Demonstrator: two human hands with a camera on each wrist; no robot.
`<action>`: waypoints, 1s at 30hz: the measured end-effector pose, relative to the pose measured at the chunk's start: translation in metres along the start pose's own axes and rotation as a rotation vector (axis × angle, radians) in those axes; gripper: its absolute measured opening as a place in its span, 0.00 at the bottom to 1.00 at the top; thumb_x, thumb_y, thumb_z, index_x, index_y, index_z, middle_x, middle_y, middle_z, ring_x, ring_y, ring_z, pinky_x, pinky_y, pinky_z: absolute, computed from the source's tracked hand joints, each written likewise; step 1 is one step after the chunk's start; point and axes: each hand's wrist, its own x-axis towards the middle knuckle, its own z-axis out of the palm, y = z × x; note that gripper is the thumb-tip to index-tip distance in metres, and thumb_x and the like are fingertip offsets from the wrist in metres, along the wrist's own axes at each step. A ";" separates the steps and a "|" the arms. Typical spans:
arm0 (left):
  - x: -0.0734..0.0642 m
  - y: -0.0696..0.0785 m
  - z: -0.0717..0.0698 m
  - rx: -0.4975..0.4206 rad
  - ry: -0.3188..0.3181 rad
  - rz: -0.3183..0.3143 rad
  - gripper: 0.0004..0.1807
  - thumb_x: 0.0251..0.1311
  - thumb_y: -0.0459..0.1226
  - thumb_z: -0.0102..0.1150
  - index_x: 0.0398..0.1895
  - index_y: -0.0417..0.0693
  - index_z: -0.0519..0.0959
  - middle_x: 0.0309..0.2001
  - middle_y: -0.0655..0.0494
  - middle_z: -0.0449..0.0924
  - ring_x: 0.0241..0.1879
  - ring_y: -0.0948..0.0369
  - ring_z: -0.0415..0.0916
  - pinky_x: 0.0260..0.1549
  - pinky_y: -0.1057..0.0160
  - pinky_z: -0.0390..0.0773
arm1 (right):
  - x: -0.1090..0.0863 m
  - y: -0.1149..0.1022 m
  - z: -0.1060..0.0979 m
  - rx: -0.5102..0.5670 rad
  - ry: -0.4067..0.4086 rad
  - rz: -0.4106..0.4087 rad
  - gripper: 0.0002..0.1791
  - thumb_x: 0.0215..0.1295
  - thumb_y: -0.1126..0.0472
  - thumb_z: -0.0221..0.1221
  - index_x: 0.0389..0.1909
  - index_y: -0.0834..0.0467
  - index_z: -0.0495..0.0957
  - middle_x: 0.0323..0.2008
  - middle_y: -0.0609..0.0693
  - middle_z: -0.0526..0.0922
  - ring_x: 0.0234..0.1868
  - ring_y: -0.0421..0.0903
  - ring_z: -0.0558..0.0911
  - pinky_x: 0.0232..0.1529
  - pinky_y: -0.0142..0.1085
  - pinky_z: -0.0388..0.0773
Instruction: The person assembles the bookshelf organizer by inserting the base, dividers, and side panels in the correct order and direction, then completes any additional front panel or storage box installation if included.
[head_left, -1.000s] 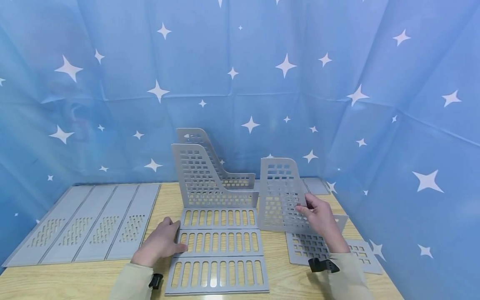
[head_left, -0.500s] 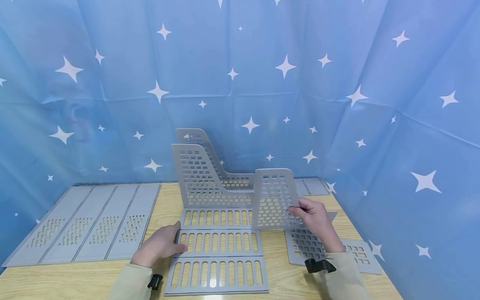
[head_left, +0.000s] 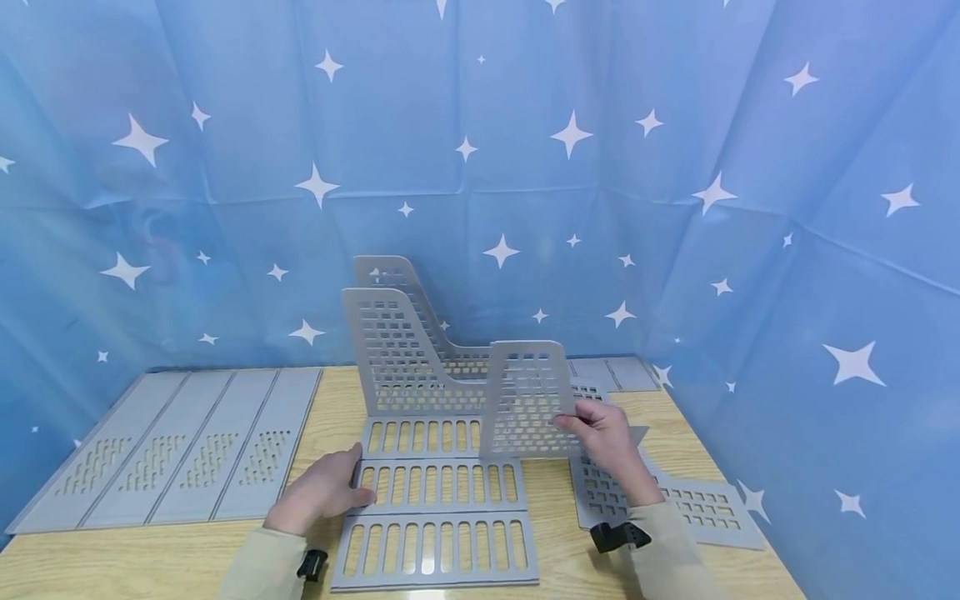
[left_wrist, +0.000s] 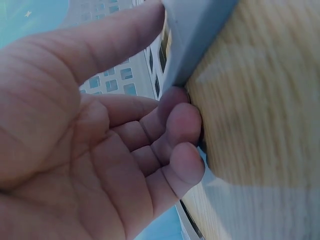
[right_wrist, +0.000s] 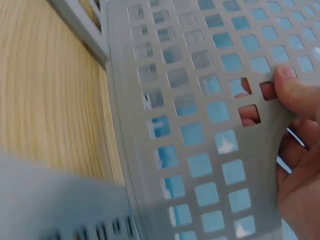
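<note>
My right hand (head_left: 606,433) pinches a grey perforated side panel (head_left: 527,400) of a file rack, thumb in front and fingers behind. The panel stands upright, overlapping the right end of a grey slotted base panel (head_left: 438,485). In the right wrist view, the fingers show through holes of the side panel (right_wrist: 202,120). My left hand (head_left: 322,483) holds the base's left edge. In the left wrist view its thumb lies on the base (left_wrist: 200,30), with the fingers curled at the edge beneath. Two matching side panels, front (head_left: 390,354) and rear (head_left: 420,304), stand upright at the base's back.
A grey panel with several folded strips (head_left: 187,450) lies flat on the wooden table (head_left: 150,558) at left. To the right lie more perforated panels (head_left: 705,508), partly under my right arm. Another grey panel (head_left: 630,372) lies at the back, before a blue star-patterned curtain (head_left: 480,167).
My right hand has moved left and slightly down with the side panel, bringing it over the base's right end. The left hand has stayed at the base's edge.
</note>
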 end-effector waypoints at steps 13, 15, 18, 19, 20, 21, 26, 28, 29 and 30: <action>-0.002 0.000 0.000 -0.010 0.008 0.014 0.48 0.60 0.41 0.74 0.75 0.25 0.59 0.63 0.31 0.76 0.63 0.36 0.74 0.62 0.38 0.73 | 0.010 -0.022 0.036 -0.038 -0.090 0.089 0.04 0.69 0.62 0.67 0.33 0.57 0.84 0.19 0.45 0.73 0.19 0.31 0.65 0.22 0.29 0.63; -0.003 0.001 -0.001 -0.001 0.004 0.018 0.46 0.61 0.41 0.73 0.74 0.25 0.62 0.63 0.32 0.77 0.62 0.36 0.75 0.62 0.37 0.73 | 0.010 -0.021 0.027 -0.102 -0.142 0.094 0.02 0.69 0.61 0.67 0.36 0.56 0.85 0.26 0.46 0.82 0.26 0.35 0.77 0.28 0.32 0.75; -0.005 0.002 -0.001 0.022 0.008 0.015 0.41 0.60 0.42 0.74 0.69 0.27 0.68 0.59 0.35 0.80 0.59 0.38 0.77 0.59 0.38 0.76 | 0.009 -0.016 0.003 -0.238 -0.231 0.120 0.08 0.67 0.60 0.69 0.44 0.57 0.87 0.41 0.51 0.88 0.44 0.49 0.87 0.43 0.43 0.85; -0.006 0.003 -0.001 0.037 0.014 0.010 0.39 0.59 0.43 0.74 0.67 0.27 0.71 0.57 0.36 0.81 0.56 0.39 0.79 0.56 0.39 0.78 | 0.008 -0.013 -0.006 -0.280 -0.261 0.141 0.10 0.67 0.60 0.69 0.46 0.58 0.87 0.45 0.53 0.88 0.47 0.53 0.87 0.46 0.47 0.85; -0.007 0.004 0.000 0.047 0.022 0.005 0.35 0.58 0.43 0.75 0.62 0.28 0.74 0.52 0.38 0.83 0.51 0.42 0.81 0.51 0.42 0.80 | 0.006 -0.011 -0.015 -0.309 -0.293 0.165 0.12 0.66 0.62 0.69 0.48 0.59 0.87 0.48 0.56 0.87 0.48 0.56 0.86 0.48 0.49 0.85; -0.009 0.005 0.000 0.056 0.035 0.002 0.32 0.58 0.43 0.76 0.58 0.29 0.77 0.46 0.42 0.84 0.45 0.45 0.82 0.45 0.45 0.82 | 0.005 -0.008 -0.023 -0.343 -0.319 0.186 0.13 0.65 0.62 0.70 0.49 0.60 0.87 0.49 0.58 0.87 0.49 0.58 0.86 0.48 0.51 0.85; -0.013 0.011 0.008 0.081 0.122 -0.007 0.18 0.55 0.42 0.76 0.27 0.41 0.76 0.20 0.53 0.71 0.19 0.58 0.66 0.20 0.61 0.66 | -0.003 0.005 -0.047 -0.404 -0.398 0.227 0.03 0.66 0.63 0.68 0.39 0.57 0.88 0.40 0.54 0.86 0.34 0.47 0.83 0.35 0.44 0.80; -0.015 0.013 0.011 0.097 0.154 0.009 0.20 0.55 0.42 0.75 0.22 0.45 0.72 0.17 0.55 0.67 0.17 0.60 0.63 0.18 0.63 0.62 | -0.004 0.009 -0.050 -0.394 -0.394 0.211 0.05 0.68 0.63 0.66 0.31 0.56 0.85 0.31 0.49 0.82 0.26 0.40 0.74 0.29 0.39 0.73; -0.015 0.014 0.012 0.109 0.166 0.018 0.20 0.55 0.41 0.74 0.21 0.45 0.71 0.16 0.56 0.66 0.16 0.60 0.62 0.17 0.64 0.61 | -0.004 0.011 -0.050 -0.383 -0.385 0.201 0.08 0.69 0.63 0.66 0.28 0.55 0.83 0.26 0.46 0.78 0.23 0.38 0.69 0.28 0.37 0.69; -0.016 0.014 0.012 0.118 0.178 0.026 0.19 0.55 0.40 0.74 0.21 0.46 0.71 0.16 0.56 0.65 0.16 0.60 0.62 0.17 0.64 0.61 | -0.004 0.012 -0.049 -0.376 -0.376 0.184 0.10 0.69 0.64 0.65 0.26 0.55 0.81 0.24 0.44 0.75 0.22 0.37 0.66 0.27 0.36 0.67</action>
